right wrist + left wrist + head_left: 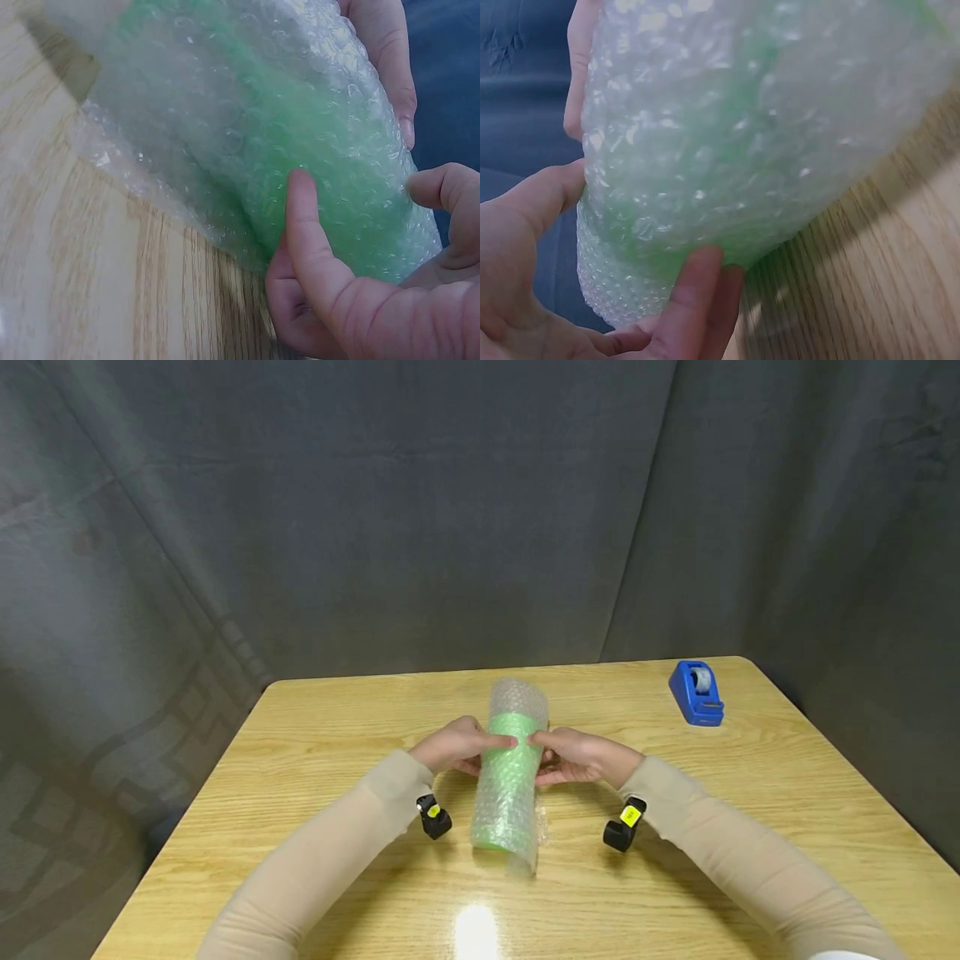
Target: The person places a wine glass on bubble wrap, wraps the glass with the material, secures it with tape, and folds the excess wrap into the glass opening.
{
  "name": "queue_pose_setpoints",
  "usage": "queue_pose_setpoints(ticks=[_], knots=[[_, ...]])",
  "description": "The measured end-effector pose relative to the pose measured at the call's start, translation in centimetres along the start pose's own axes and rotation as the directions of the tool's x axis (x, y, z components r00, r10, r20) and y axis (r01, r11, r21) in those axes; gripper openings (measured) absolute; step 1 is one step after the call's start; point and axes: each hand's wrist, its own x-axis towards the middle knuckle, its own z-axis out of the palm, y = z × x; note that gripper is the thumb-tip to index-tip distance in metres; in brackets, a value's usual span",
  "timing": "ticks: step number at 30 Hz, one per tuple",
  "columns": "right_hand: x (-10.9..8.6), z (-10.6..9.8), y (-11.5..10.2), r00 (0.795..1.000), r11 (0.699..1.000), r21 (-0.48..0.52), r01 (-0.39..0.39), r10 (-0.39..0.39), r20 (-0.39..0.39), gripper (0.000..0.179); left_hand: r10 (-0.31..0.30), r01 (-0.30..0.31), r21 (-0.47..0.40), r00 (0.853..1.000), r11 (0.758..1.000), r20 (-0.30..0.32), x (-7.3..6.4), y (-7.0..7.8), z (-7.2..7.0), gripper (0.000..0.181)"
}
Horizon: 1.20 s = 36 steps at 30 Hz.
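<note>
A green object (514, 724) shows through layers of clear bubble wrap (504, 810) wound round it into a long bundle on the table. What kind of object it is stays hidden under the wrap. On the bundle's left side, my left hand (468, 745) grips it, thumb over the top and fingers along the side. My right hand (573, 755) holds the opposite side in the same way, the two thumb tips close together. In the right wrist view, a loose flap of bubble wrap (127, 161) spreads over the wood beside the bundle.
A blue tape dispenser (697, 695) with a roll of tape stands at the table's back right. The wooden table (337, 718) has rounded back corners, and dark grey curtains (450, 527) hang behind it and at both sides.
</note>
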Motion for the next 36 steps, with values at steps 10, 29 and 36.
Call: queue_pose_setpoints(ticks=[10,29,36], knots=[[-0.1,-0.3,0.0,1.0,1.0,-0.012,0.005,-0.005,0.019,0.038,0.019,-0.018,0.02,0.999,1.0,-0.047,-0.3,0.5,0.5,0.046],[-0.2,-0.3,0.1,1.0,0.999,-0.034,-0.003,0.002,-0.009,0.034,0.006,0.006,0.103,0.993,0.995,-0.117,-0.8,0.8,1.1,0.062],[-1.1,-1.4,0.7,1.0,0.998,-0.068,-0.019,0.019,-0.003,0.063,-0.008,0.025,0.126,0.991,0.992,-0.137,-0.6,0.8,1.3,0.063]])
